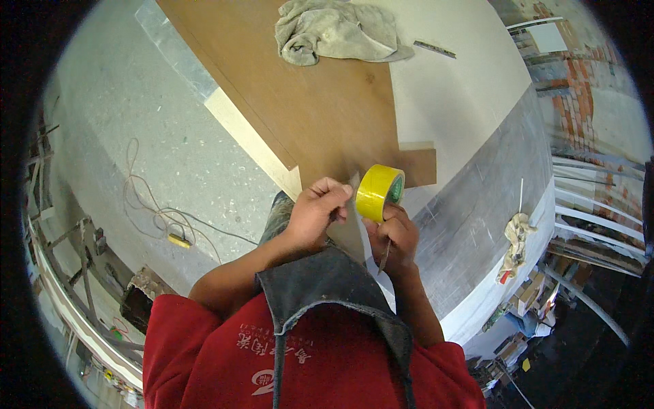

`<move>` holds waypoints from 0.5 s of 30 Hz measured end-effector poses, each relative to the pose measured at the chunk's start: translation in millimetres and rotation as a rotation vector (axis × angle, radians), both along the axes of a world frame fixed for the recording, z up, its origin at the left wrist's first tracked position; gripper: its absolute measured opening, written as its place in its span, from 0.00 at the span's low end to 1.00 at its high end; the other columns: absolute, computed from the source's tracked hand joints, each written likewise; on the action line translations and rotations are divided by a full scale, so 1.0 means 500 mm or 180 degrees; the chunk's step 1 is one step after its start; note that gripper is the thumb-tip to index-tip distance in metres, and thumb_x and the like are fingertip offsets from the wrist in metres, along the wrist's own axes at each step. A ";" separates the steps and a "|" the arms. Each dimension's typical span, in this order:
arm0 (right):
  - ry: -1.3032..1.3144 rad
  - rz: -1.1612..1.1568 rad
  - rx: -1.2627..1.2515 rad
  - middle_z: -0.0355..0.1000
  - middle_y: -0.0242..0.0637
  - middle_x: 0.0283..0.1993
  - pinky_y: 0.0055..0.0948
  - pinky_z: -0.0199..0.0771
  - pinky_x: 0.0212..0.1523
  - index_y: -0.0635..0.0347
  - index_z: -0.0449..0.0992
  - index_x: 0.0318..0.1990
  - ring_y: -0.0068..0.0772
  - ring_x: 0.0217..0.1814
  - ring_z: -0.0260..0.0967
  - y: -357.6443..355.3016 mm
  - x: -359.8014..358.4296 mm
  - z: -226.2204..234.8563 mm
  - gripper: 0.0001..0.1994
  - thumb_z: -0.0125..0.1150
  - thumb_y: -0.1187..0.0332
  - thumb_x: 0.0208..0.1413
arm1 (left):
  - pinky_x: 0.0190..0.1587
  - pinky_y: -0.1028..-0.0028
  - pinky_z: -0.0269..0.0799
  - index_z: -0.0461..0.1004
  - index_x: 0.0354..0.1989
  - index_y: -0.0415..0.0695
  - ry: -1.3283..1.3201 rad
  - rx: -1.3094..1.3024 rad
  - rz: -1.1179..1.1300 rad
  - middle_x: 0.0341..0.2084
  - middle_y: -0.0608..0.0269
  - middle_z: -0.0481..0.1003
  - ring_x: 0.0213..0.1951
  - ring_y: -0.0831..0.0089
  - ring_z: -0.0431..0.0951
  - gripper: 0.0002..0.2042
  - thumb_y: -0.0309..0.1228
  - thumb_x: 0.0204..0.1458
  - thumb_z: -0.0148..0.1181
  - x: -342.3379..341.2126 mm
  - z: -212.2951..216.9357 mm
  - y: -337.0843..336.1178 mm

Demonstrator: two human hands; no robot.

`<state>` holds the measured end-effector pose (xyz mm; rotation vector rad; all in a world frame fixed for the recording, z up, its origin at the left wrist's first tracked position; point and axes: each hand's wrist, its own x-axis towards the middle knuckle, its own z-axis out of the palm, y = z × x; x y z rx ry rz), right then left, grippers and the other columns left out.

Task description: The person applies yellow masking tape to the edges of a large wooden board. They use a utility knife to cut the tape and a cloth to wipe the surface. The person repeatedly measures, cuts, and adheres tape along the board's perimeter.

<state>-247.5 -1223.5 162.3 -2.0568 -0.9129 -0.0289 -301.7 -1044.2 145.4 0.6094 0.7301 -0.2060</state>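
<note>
My right hand point(398, 235) is closed round a roll of yellow tape point(373, 193), with its green-lined core facing right. A thin, narrow pointed thing point(385, 256) also sticks out below the fingers of that hand; its kind is hard to tell. Level with the roll, my left hand point(317, 211) is pinched shut, thumb against fingertips. Whatever those fingers hold, perhaps the tape's free end, is too small to make out. Between the two hands a thin grey pointed piece point(349, 235) stands out from my apron point(323, 279).
A brown board point(327, 109) lies over a pale sheet point(456, 82) in front of me. Farther off are a crumpled cloth point(337, 31) and a short dark strip point(434, 49). A stained glove point(516, 235) lies right. Cables with a yellow block point(178, 240) trail on the left floor.
</note>
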 end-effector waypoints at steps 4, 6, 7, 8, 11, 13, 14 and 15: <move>0.1016 -0.0487 0.0093 0.78 0.48 0.40 0.33 0.76 0.42 0.55 0.60 0.25 0.37 0.41 0.79 0.010 -0.023 0.054 0.19 0.68 0.81 0.53 | 0.42 0.70 0.74 0.70 0.55 0.39 -0.0184 0.0421 -0.0543 0.40 0.57 0.75 0.40 0.69 0.77 0.20 0.40 0.62 0.61 -0.015 -0.016 0.003; 0.1328 -0.0726 0.0366 0.78 0.48 0.40 0.33 0.76 0.44 0.54 0.59 0.25 0.38 0.43 0.79 -0.011 -0.015 0.054 0.19 0.66 0.83 0.52 | 0.52 0.64 0.72 0.65 0.61 0.36 -0.0731 0.2222 -0.0810 0.48 0.50 0.74 0.50 0.58 0.76 0.26 0.45 0.64 0.56 -0.025 -0.122 0.043; 0.1563 -0.0759 0.0790 0.77 0.48 0.41 0.32 0.75 0.47 0.52 0.59 0.27 0.39 0.45 0.78 -0.017 -0.010 0.051 0.19 0.64 0.85 0.53 | 0.53 0.60 0.72 0.68 0.58 0.35 -0.0770 0.3827 -0.0850 0.47 0.45 0.74 0.50 0.53 0.76 0.24 0.44 0.64 0.56 0.010 -0.129 0.091; 0.1711 -0.0881 0.0911 0.77 0.48 0.40 0.32 0.75 0.45 0.53 0.58 0.26 0.39 0.44 0.78 -0.026 -0.009 0.048 0.19 0.64 0.84 0.53 | 0.52 0.55 0.71 0.70 0.54 0.36 -0.0734 0.4789 -0.0858 0.46 0.41 0.74 0.48 0.45 0.75 0.20 0.41 0.63 0.57 0.051 -0.156 0.149; 0.2061 -0.1214 0.1093 0.75 0.47 0.39 0.33 0.77 0.44 0.53 0.57 0.26 0.40 0.45 0.79 -0.035 -0.007 0.053 0.19 0.65 0.84 0.54 | 0.57 0.55 0.65 0.68 0.57 0.40 -0.0850 0.6444 -0.1333 0.54 0.48 0.71 0.55 0.48 0.71 0.22 0.43 0.61 0.56 0.177 -0.167 0.277; 0.2052 -0.1237 0.1012 0.75 0.48 0.39 0.34 0.78 0.45 0.53 0.57 0.27 0.42 0.46 0.79 -0.046 -0.017 0.049 0.20 0.64 0.84 0.54 | 0.62 0.54 0.61 0.67 0.59 0.40 -0.1366 0.6988 -0.1385 0.56 0.48 0.70 0.59 0.49 0.67 0.25 0.45 0.61 0.55 0.202 -0.193 0.280; 0.2048 -0.1244 0.0974 0.75 0.48 0.39 0.35 0.78 0.46 0.53 0.57 0.27 0.43 0.47 0.79 -0.050 -0.019 0.047 0.20 0.64 0.84 0.54 | 0.64 0.54 0.59 0.67 0.60 0.40 -0.1635 0.7253 -0.1410 0.58 0.48 0.69 0.62 0.50 0.66 0.26 0.46 0.61 0.55 0.205 -0.204 0.277; 0.1990 -0.1263 0.0799 0.75 0.48 0.39 0.35 0.78 0.46 0.53 0.57 0.27 0.43 0.47 0.79 -0.056 -0.024 0.046 0.20 0.64 0.85 0.54 | 0.68 0.52 0.53 0.65 0.63 0.41 -0.1587 0.7261 -0.1602 0.60 0.48 0.66 0.66 0.51 0.61 0.29 0.49 0.61 0.54 0.195 -0.208 0.259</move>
